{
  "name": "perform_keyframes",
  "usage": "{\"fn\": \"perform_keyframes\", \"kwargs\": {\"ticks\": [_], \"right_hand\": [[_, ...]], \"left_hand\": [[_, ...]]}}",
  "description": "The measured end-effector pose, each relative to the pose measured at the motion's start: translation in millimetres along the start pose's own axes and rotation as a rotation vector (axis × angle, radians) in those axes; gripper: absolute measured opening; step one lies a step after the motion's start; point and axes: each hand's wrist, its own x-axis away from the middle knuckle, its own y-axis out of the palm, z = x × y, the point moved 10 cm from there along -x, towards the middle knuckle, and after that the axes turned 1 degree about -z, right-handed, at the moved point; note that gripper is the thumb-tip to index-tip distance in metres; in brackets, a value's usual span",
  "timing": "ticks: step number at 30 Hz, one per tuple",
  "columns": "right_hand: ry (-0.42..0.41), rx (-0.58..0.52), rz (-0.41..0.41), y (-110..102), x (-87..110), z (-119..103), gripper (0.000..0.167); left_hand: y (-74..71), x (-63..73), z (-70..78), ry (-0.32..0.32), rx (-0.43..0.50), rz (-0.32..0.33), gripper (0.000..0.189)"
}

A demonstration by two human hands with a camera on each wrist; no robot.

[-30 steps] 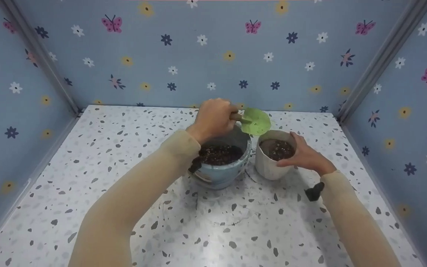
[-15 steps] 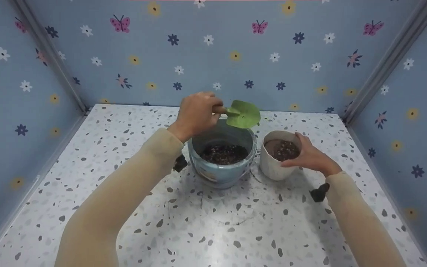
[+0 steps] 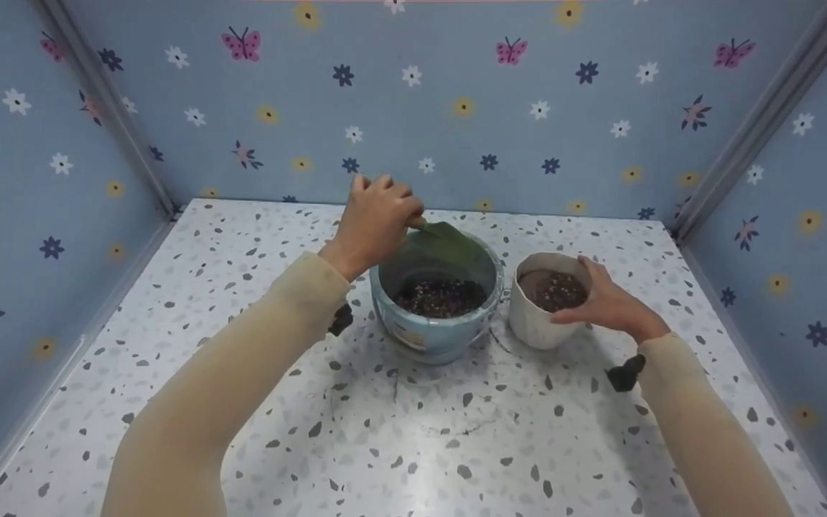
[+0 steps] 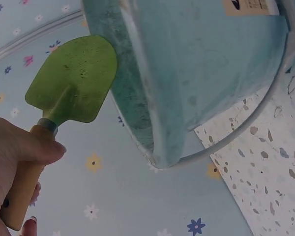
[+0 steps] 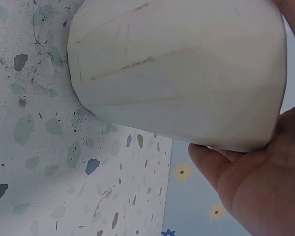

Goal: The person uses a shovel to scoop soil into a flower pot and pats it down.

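My left hand (image 3: 377, 219) grips the wooden handle of a green trowel (image 4: 76, 76). The blade slants down inside the back rim of a light blue bucket (image 3: 435, 336), above the dark soil (image 3: 442, 298) in it; no soil heap shows on the blade face in the left wrist view. To the bucket's right stands a white faceted pot (image 3: 534, 330), with soil (image 3: 557, 291) inside. My right hand (image 3: 611, 305) holds this pot at its right side, thumb at the front and fingers toward the back rim. The right wrist view shows the pot's wall close up.
Both containers stand on a white speckled tabletop (image 3: 456, 445), a small gap between them. The bucket's wire handle (image 4: 236, 130) hangs down along its side. Blue flowered panels (image 3: 385, 108) close off the back and both sides. Thin dark marks lie on the tabletop in front.
My left hand has drawn the trowel leftward, from between the two containers to over the bucket, and the blade has tipped down into it. My right hand stays on the white pot.
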Motion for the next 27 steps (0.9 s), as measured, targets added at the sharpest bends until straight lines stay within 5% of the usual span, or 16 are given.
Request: {"fn": "perform_keyframes", "kwargs": {"ticks": [13, 21, 27], "right_hand": [[0.0, 0.019, 0.007, 1, -0.6, 1, 0.136], [-0.017, 0.015, 0.023, -2, -1.9, 1, 0.137], [-0.01, 0.01, 0.016, -2, -2.0, 1, 0.138]], "left_hand": [[42.2, -8.5, 40.1, 0.274, -0.277, -0.091, 0.006], [69.6, -11.8, 46.5, 0.332, -0.432, -0.235, 0.017], [93.8, -8.5, 47.6, 0.317, -0.39, -0.426, 0.019]]}}
